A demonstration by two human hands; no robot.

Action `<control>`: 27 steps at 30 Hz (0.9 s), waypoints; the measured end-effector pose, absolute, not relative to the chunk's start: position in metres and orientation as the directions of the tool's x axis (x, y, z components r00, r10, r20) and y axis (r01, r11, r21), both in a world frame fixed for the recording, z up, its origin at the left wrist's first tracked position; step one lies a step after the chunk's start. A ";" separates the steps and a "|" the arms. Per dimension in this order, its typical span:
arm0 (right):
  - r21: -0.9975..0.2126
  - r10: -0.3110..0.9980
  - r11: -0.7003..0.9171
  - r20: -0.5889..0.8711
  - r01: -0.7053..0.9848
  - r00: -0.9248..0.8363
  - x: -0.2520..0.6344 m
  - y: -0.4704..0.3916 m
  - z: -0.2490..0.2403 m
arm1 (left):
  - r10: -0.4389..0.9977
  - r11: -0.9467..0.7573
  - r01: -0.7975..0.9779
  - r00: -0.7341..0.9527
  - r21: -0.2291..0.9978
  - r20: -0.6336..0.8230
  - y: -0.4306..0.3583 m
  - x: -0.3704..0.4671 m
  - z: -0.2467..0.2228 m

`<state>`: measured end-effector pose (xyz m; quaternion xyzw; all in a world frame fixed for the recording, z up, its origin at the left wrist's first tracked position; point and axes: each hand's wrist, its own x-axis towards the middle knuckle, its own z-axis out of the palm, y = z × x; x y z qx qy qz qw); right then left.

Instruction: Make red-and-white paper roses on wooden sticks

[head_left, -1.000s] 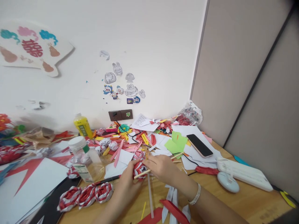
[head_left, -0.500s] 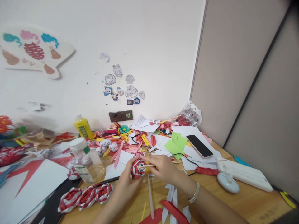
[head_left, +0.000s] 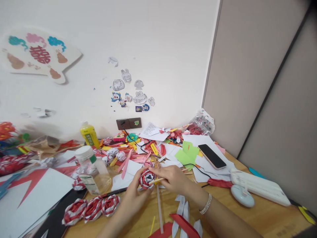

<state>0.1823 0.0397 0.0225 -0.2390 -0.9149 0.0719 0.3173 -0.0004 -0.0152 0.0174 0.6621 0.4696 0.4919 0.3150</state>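
My left hand (head_left: 136, 191) is closed around the side of a red-and-white folded paper flower (head_left: 146, 177), its swirled face turned up. Pinched in my right hand (head_left: 170, 178) is a thin wooden stick (head_left: 156, 180), whose tip meets the right side of the flower's face. My right fingertips also reach the flower's upper edge. Below both hands, a pale glue stick (head_left: 159, 210) points toward me, its upper end partly covered by yellow. Three similar red-and-white paper flowers (head_left: 91, 210) lie in a row to the left.
A clear jar (head_left: 92, 172) with a white lid and a yellow bottle (head_left: 89, 135) stand at the left. Paper strips (head_left: 184, 211) lie in front. A phone (head_left: 212, 156), a mouse (head_left: 242, 195) and a white lamp-like device (head_left: 260, 186) are on the right. Scraps fill the back.
The stick has tilted and its tip sits slightly lower on the flower, whose dark centre now shows more. My left hand keeps its hold; the view has shifted slightly.
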 end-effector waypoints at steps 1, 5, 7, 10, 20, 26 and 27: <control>-0.282 0.480 0.877 0.555 0.389 -0.679 0.182 0.039 0.023 | 0.934 -0.355 0.307 0.074 0.883 0.350 -0.015 -0.001 0.017; -0.294 0.477 0.878 0.603 0.377 -0.639 0.182 0.039 0.025 | 0.937 -0.350 0.234 0.074 0.907 0.342 -0.013 0.001 0.012; -0.296 0.473 0.880 0.621 0.373 -0.624 0.182 0.039 0.025 | 0.941 -0.339 0.098 0.064 0.936 0.334 -0.009 0.003 0.006; -0.297 0.472 0.880 0.638 0.371 -0.608 0.182 0.041 0.021 | 0.946 -0.313 -0.145 0.040 0.939 0.321 -0.002 0.005 0.000; -0.054 0.386 0.881 0.655 0.470 -0.650 0.172 0.028 0.022 | 0.988 -0.155 0.010 0.004 0.988 0.155 -0.012 0.010 0.019; -0.061 0.348 0.906 0.671 0.420 -0.654 0.175 0.027 0.027 | 0.982 -0.189 0.092 0.023 0.978 0.188 -0.013 0.008 0.023; -0.050 0.335 0.911 0.669 0.410 -0.663 0.176 0.028 0.027 | 0.982 -0.190 0.102 0.040 0.977 0.187 -0.013 0.007 0.023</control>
